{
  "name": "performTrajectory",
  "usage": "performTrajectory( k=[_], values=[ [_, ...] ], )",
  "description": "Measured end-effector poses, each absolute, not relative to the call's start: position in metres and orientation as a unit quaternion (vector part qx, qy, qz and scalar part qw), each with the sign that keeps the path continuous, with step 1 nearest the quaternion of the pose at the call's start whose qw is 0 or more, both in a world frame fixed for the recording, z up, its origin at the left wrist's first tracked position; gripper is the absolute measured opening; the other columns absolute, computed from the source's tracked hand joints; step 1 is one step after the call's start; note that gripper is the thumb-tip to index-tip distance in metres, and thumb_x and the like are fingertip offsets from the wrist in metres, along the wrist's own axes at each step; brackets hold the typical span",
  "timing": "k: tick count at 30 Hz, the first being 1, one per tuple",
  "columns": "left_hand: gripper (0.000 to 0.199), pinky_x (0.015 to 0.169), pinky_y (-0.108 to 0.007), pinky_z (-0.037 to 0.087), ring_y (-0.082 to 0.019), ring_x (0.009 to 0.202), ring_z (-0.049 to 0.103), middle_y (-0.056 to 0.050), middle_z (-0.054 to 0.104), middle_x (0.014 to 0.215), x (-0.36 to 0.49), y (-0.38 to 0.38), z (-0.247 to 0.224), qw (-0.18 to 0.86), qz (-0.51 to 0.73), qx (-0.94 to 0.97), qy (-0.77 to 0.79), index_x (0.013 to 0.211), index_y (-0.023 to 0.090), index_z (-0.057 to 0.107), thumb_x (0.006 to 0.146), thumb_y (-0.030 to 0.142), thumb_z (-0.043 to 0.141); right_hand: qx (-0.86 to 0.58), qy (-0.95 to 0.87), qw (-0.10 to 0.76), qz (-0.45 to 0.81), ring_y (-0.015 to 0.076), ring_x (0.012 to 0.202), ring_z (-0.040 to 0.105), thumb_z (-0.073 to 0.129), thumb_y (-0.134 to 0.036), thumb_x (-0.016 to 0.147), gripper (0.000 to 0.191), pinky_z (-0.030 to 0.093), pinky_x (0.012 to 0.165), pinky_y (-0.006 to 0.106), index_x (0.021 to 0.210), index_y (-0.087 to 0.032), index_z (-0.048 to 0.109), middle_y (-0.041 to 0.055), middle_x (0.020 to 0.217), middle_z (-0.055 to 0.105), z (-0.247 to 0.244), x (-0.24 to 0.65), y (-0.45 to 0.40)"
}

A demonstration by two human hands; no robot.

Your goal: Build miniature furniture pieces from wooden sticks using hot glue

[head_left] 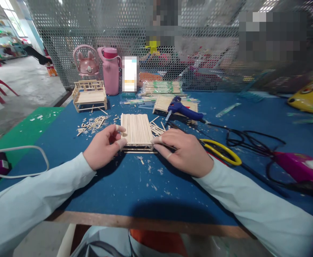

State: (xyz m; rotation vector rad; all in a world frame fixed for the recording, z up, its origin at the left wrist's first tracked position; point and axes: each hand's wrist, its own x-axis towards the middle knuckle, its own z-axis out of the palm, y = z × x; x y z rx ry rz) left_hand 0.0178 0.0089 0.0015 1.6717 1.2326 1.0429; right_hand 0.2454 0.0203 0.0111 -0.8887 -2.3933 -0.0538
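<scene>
A small platform of pale wooden sticks (136, 129), laid side by side on a low frame, rests on the blue tabletop in front of me. My left hand (104, 147) pinches its left edge between thumb and fingers. At the right front corner, my right hand (184, 150) has its thumb and fingers closed on the same platform. Some fingertips wear pale covers. Short cut sticks (158, 129) lie just behind the right hand. Beyond it, a blue glue gun (185, 110) leans over another stick panel (160, 103).
A finished-looking miniature stick bench (90, 97) stands back left, near a pink bottle (110, 73) and a lit phone (129, 73). Stick scraps (93, 125) litter the left. Yellow-handled scissors or pliers (223, 151) and black cables (242, 139) lie right. Perforated metal mesh (212, 76) closes the back.
</scene>
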Motion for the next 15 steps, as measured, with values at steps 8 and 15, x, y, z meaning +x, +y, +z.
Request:
performTrajectory(
  k=[8,15],
  values=[
    [0.015,0.063,-0.027,0.046,-0.014,0.070,0.055,-0.003,0.059,0.074,0.013,0.009,-0.001,0.001,0.366,0.847,0.384,0.086,0.017,0.067,0.079,0.028,0.060,-0.334,-0.878,0.344,-0.014,0.0160,0.073,0.059,0.057,-0.019,0.076,0.008,0.049,0.070,0.029,0.082,-0.017,0.063,0.0050,0.075,0.066,0.006,0.242,0.019],
    [0.016,0.062,-0.026,0.047,-0.015,0.068,0.056,-0.006,0.064,0.073,0.016,0.012,-0.010,-0.114,0.352,0.869,0.329,0.078,0.014,0.068,0.083,0.022,0.055,-0.304,-0.896,0.324,-0.021,0.0153,0.072,0.060,0.053,-0.019,0.083,0.015,0.048,0.067,0.028,0.076,-0.017,0.066,0.0061,0.074,0.066,0.000,0.240,0.024]
  ],
)
